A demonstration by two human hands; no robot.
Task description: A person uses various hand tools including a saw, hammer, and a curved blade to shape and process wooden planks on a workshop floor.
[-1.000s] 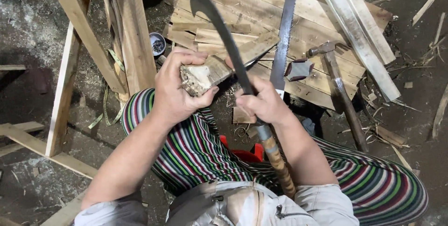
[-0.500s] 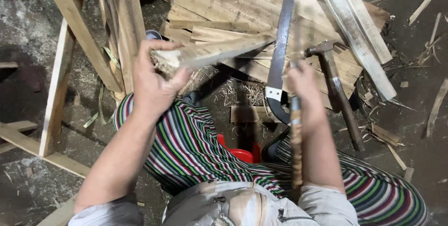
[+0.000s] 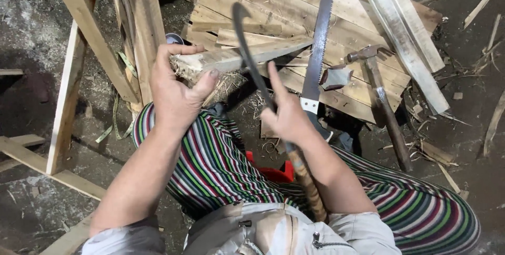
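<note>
My left hand (image 3: pixel 176 89) grips the near end of a rough wooden stick (image 3: pixel 242 56), which lies across toward the right over the plank pile. My right hand (image 3: pixel 286 118) is closed on the wrapped handle of a curved, hooked blade (image 3: pixel 251 57), index finger stretched along it. The dark blade rises upright and crosses just in front of the stick. I sit with striped trousers (image 3: pixel 210 165) over my knees, a red object (image 3: pixel 271 172) between them.
A hand saw (image 3: pixel 318 50) and a hammer (image 3: pixel 381 97) lie on a pile of wooden planks (image 3: pixel 294 2) ahead. A wooden frame (image 3: pixel 79 50) stands at the left. Wood scraps and shavings litter the dark floor (image 3: pixel 473 102) at right.
The stick swung from near my knee up to a level position across the planks. The hooked blade dropped low, then rose again upright against the stick.
</note>
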